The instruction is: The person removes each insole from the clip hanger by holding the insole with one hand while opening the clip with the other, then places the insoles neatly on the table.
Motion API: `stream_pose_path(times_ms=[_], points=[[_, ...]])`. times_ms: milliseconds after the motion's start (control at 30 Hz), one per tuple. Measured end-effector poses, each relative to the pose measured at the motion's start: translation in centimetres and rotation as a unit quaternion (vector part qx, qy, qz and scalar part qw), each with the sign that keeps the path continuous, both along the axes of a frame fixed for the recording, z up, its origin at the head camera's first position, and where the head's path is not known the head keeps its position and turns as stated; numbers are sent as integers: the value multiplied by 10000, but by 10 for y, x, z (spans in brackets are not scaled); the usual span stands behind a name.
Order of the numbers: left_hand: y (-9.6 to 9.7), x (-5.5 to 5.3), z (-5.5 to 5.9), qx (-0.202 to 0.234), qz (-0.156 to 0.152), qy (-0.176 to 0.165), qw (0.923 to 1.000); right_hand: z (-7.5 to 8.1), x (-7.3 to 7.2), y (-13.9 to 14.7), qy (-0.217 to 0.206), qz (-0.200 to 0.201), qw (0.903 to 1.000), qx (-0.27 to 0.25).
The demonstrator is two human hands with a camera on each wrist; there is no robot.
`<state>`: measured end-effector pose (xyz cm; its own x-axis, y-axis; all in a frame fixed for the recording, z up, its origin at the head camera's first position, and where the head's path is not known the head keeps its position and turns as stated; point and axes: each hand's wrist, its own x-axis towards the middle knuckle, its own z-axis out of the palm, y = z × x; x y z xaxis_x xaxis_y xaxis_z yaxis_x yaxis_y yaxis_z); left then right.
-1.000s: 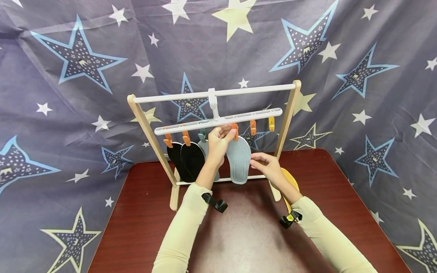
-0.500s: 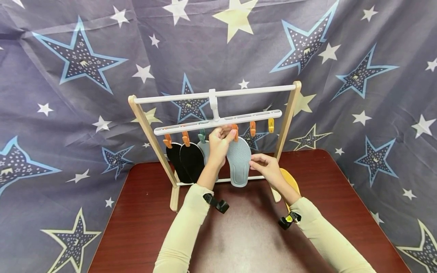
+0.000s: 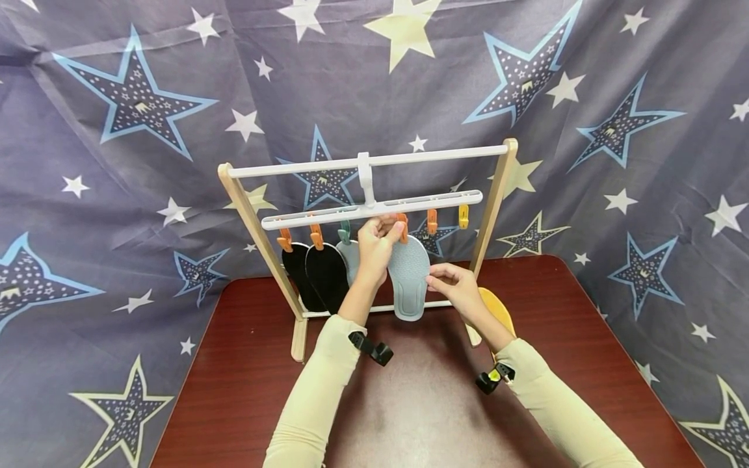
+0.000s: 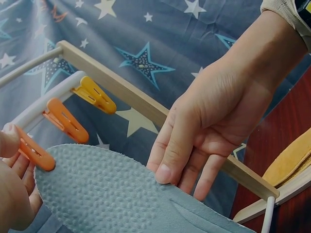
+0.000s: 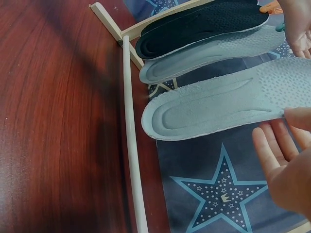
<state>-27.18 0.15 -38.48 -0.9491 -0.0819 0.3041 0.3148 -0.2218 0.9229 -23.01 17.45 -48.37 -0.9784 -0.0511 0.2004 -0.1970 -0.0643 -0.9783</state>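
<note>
A grey-blue insole (image 3: 409,279) hangs toe-end up below the white hanger bar (image 3: 374,209), its top edge in an orange clothespin (image 4: 35,150). My left hand (image 3: 374,247) pinches that clothespin at its upper part, thumb in front; its other fingers are partly hidden. My right hand (image 3: 456,286) pinches the insole's right edge, with the thumb on the near face and fingers behind, as the left wrist view shows. To the left, a second grey insole (image 5: 204,56) hangs from a green clothespin (image 3: 345,232), beside two black insoles (image 3: 326,278) on orange clothespins (image 3: 316,236).
A wooden rack (image 3: 251,214) with white rails carries the hanger and stands on the red-brown table (image 3: 398,403). An orange clothespin (image 3: 432,221) and a yellow one (image 3: 463,216) hang with nothing in them. Behind the right forearm lies a yellow item (image 3: 496,309). A starry cloth hangs behind.
Both hands stay nearly in place on the clothespin and insole. The hanger bar has tilted very slightly, its left end shifting a little left and its right end dipping.
</note>
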Motion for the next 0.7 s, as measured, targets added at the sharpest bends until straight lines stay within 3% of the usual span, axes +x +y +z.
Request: stream_pose_path(times_ms=[700], points=[[3, -2, -2, 36, 170, 103, 9998, -3, 0, -1, 115, 25, 9996, -263]])
